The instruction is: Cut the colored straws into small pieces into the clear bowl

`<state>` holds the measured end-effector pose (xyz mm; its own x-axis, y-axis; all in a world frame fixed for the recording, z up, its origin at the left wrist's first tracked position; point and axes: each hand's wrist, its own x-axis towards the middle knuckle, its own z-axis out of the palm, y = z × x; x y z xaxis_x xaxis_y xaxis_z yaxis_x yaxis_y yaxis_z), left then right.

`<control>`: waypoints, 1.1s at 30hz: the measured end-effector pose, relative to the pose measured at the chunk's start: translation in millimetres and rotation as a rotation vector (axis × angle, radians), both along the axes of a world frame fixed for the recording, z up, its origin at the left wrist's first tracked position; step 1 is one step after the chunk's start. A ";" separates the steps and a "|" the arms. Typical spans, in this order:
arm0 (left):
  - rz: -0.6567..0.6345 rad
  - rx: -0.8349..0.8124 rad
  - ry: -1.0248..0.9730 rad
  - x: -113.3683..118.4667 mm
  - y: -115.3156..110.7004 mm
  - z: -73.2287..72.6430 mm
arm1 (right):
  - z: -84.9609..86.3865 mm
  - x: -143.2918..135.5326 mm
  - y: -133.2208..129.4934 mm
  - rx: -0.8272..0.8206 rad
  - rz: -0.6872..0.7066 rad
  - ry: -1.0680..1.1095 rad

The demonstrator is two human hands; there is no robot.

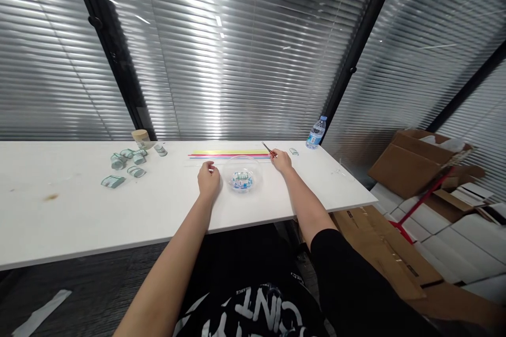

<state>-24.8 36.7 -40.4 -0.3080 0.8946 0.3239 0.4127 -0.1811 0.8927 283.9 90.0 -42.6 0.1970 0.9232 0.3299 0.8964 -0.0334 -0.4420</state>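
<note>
On the white table stands a clear round bowl [256, 175], with small blue and white pieces and a green-marked strip [242, 175] inside. My left hand [208, 180] rests just left of the bowl, its fingers curled in; whether anything is between them is hidden. My right hand [282, 160] grips a pair of small scissors [266, 146] beyond the bowl's right side, blades pointing away and to the left. Behind the bowl lie long thin straws, among them a yellow one [221, 152] and a red one [213, 156]; the right hand is at their right end.
Several rolled green-and-white bundles [117, 161] lie at the left, near a lidded cup [140, 138]. A water bottle [316, 133] stands at the back right. A small greenish piece [293, 151] lies nearby. Cardboard boxes [407, 160] are on the floor past the table's right edge.
</note>
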 end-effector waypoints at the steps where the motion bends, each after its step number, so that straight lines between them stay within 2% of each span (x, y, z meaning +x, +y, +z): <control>1: -0.002 0.000 0.004 0.1 -0.1 0.1 | -0.2 0.3 -0.1 0.003 -0.006 0.004; 10: -0.012 -0.018 0.022 -1.0 0.2 -1.5 | -4.0 1.3 3.4 -0.031 0.008 -0.002; 22: -0.018 -0.027 0.057 -0.9 1.0 -4.6 | 9.3 -3.2 6.3 -0.063 0.120 -0.065; 33: -0.036 -0.017 0.119 -2.9 3.6 -6.8 | 13.2 -1.4 4.7 -0.086 0.146 -0.046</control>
<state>-27.7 40.3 -47.1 -0.2360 0.9099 0.3411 0.5096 -0.1830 0.8407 282.5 94.7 -29.4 0.0458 0.9662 0.2539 0.9137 0.0623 -0.4016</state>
